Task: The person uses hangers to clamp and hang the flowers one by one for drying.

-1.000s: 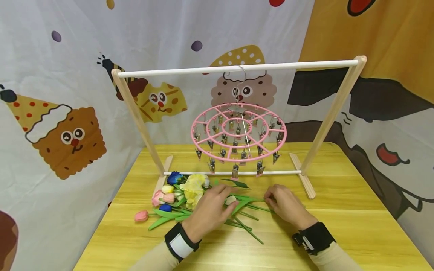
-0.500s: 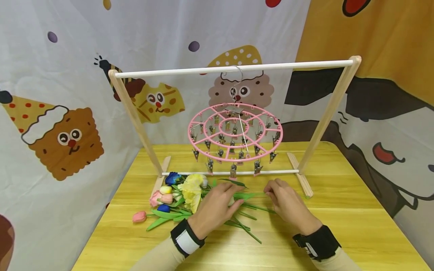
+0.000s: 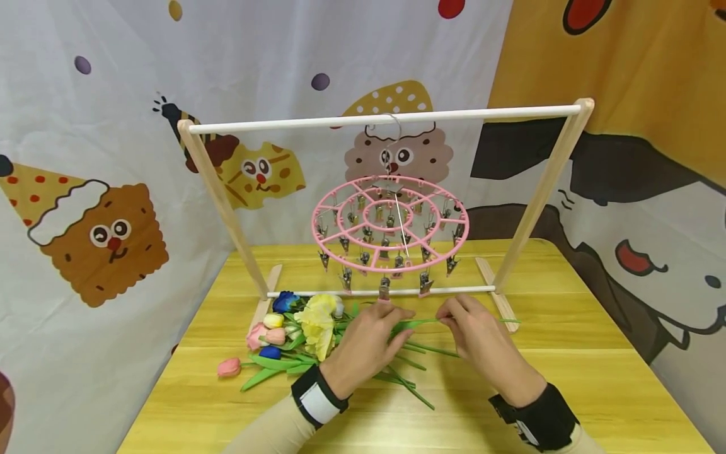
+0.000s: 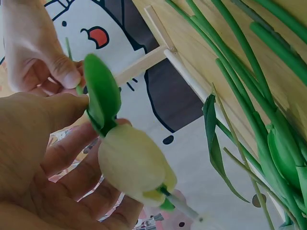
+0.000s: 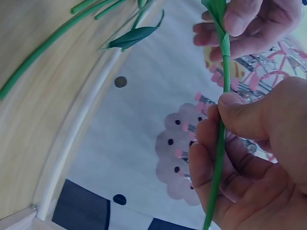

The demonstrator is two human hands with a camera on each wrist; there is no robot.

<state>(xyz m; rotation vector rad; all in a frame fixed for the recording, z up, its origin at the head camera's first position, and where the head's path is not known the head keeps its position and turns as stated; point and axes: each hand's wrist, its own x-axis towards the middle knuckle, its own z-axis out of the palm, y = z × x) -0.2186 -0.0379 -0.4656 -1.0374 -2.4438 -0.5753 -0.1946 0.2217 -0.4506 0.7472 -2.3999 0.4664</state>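
Note:
Between my two hands runs the green stem of an artificial white tulip [image 4: 134, 163]. My left hand [image 3: 365, 343] pinches it by the base of its green leaf [image 4: 103, 93], and the pale bloom lies against the curled fingers. Farther down the stem [image 5: 219, 158], my right hand [image 3: 482, 343] pinches it between thumb and fingers; the free end sticks out to the right. In the head view the bloom is hidden behind my left hand. Below and to the left lies a pile of artificial flowers, with a yellow bloom [image 3: 316, 325], a pink tulip [image 3: 229, 367] and blue blooms [image 3: 285, 301].
A pink round clip hanger [image 3: 390, 268] with several metal clips hangs from the white rod [image 3: 482, 114] of a wooden stand [image 3: 535, 202], just beyond my hands. Loose green stems [image 3: 416, 394] lie on the wooden table [image 3: 567, 378]. A printed cloth [image 3: 227, 57] covers the wall behind.
My left hand has shifted slightly right, now covering the white bloom in the head view. The stem has come up level between both hands, its end now showing past the right hand.

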